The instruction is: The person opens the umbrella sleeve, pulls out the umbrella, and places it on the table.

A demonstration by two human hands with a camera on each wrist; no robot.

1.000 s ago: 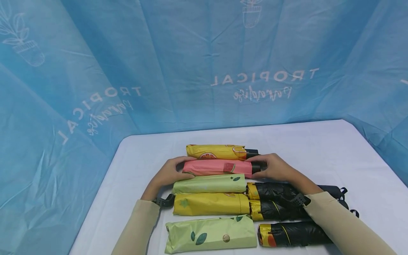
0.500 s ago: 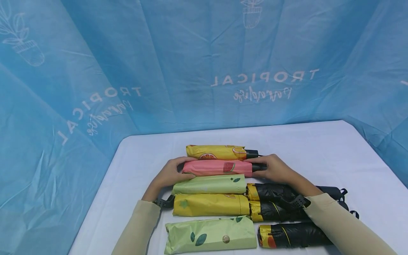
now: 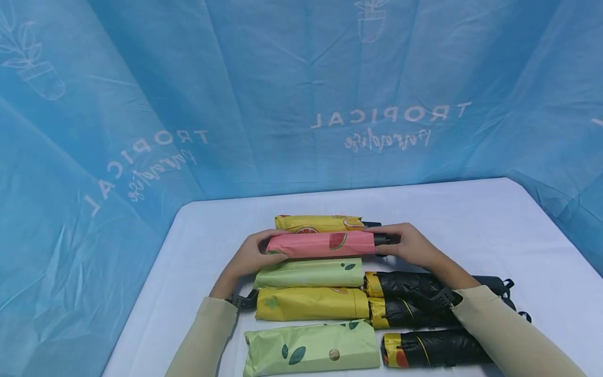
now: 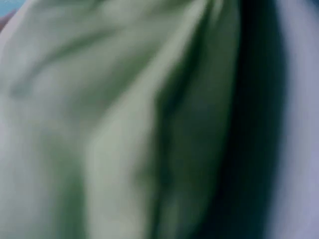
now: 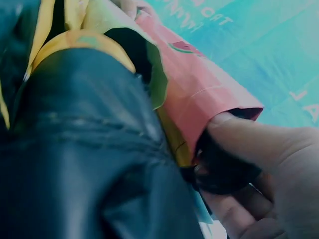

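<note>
A folding umbrella in a pink watermelon-print sleeve (image 3: 320, 245) lies crosswise between both hands in the head view. My left hand (image 3: 252, 254) grips its left end, thumb on the near side. At the other end my right hand (image 3: 409, 243) holds the black handle (image 5: 227, 164) and the sleeve's mouth, thumb on top in the right wrist view. Behind it is an umbrella in a yellow orange-print sleeve (image 3: 317, 223), partly covered. In front lies a light green sleeve (image 3: 308, 273). Blurred green cloth (image 4: 119, 124) fills most of the left wrist view.
Nearer me lie a yellow sleeve (image 3: 311, 303) and a green leaf-print sleeve (image 3: 313, 348). To their right are several black folded umbrellas (image 3: 438, 346), under and beside my right forearm. A blue printed curtain (image 3: 301, 104) hangs behind the white table (image 3: 471, 209).
Both hands have lifted the pink umbrella slightly, and it now hides more of the yellow one behind. My right hand has shifted a little up and right. The other umbrellas and sleeves stay put.
</note>
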